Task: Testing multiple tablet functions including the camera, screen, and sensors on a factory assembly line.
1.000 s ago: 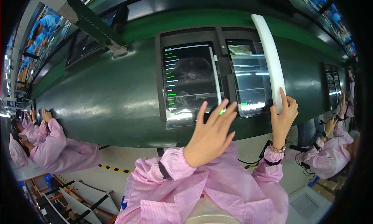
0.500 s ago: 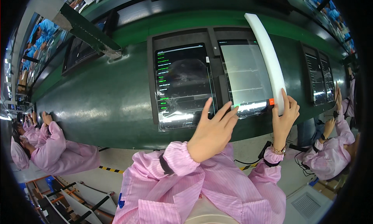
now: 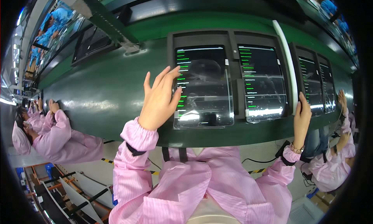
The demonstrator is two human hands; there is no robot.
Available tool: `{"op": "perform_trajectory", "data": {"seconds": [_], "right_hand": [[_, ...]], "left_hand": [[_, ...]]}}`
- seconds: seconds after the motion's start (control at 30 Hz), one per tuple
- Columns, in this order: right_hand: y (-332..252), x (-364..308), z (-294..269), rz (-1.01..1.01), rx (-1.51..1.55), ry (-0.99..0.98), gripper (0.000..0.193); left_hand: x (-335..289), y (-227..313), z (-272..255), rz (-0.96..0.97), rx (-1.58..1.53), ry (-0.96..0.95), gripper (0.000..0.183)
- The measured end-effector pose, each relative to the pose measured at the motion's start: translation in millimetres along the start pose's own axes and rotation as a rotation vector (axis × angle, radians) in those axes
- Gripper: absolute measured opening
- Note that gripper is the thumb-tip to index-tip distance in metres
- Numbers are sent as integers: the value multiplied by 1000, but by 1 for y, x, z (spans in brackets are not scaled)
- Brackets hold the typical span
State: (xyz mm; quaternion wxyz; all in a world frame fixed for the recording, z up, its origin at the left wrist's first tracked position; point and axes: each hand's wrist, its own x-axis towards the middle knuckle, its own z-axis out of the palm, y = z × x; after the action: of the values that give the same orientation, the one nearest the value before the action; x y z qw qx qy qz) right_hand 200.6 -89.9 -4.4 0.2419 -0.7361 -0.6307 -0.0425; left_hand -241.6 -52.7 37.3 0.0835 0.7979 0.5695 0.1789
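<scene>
A dark two-bay tray [image 3: 202,33] lies on the green bench in front of me, with a tablet in each bay. Both the left tablet [image 3: 204,84] and the right tablet [image 3: 266,74] are lit, showing green and white text lines on black, under clear film. My left hand [image 3: 159,101] is open, fingers spread, over the left tablet's left edge; whether a fingertip touches the screen I cannot tell. My right hand [image 3: 302,115] grips the lower end of a long white foam strip [image 3: 286,56], which runs along the tray's right side.
Close on the right is another tray [image 3: 314,49] with two lit tablets, a co-worker's hand [image 3: 342,99] beside it. A green post [image 3: 116,27] rises at the far left. Co-workers in pink sit on both sides along the green bench [image 3: 97,95].
My left hand has moved left, from between the tablets to the left tablet's left edge. The white strip has shifted right, off the right tablet's edge. That tablet's pale screen now shows a text list.
</scene>
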Motion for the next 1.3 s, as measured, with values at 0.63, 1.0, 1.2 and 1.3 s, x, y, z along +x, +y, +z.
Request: {"op": "perform_trajectory", "data": {"seconds": [0.63,1.0,1.2,1.3], "right_hand": [[-126,56,-7,-396,170,-254,44],[-135,72,18,-399,212,-524,42],[-131,63,23,-415,158,-575,39],[-132,61,23,-394,174,-567,38]], "left_hand": [[21,-36,26,1,74,-58,26],[-31,-15,-4,-157,-169,-2,28],[-80,-7,-9,-553,-554,-165,28],[-96,-1,-4,-570,-597,-209,37]]}}
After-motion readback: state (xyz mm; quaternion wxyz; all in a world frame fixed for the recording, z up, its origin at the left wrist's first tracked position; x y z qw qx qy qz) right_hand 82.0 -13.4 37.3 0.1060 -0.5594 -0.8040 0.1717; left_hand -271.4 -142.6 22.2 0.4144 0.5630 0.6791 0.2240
